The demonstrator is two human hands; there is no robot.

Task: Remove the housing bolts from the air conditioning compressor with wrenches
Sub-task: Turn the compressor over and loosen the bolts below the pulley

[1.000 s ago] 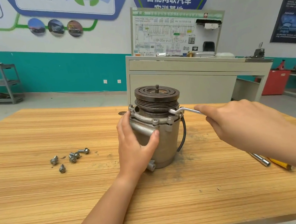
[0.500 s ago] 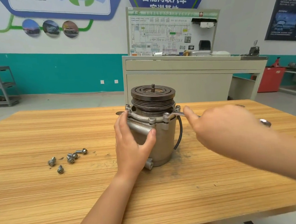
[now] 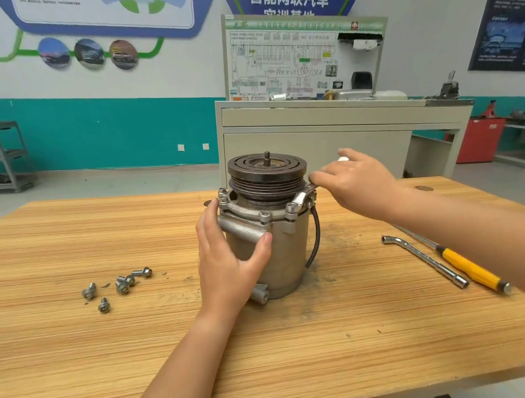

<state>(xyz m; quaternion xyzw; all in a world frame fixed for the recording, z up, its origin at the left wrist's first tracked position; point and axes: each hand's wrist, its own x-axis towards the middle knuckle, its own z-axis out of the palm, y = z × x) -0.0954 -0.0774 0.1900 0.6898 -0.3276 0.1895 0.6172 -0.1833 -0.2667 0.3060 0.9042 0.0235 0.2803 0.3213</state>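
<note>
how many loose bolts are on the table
5 loose bolts, all on the table left of the compressor: leftmost, nearest, two close together, rightmost. More could hide behind the left hand.

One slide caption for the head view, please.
Left hand steadies the compressor; right hand holds a wrench on a housing bolt.

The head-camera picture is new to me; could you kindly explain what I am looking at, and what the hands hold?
This picture comes from a camera worn on a person's head, looking down at their two bare hands; there is no robot. On the wooden table stands an air conditioning compressor, pulley upward. The left hand grips its body to steady it. The right hand holds a wrench whose end sits at the flange. To the compressor's left lie loose bolts; to its right lie an L-shaped socket wrench and a yellow-handled tool.
</note>
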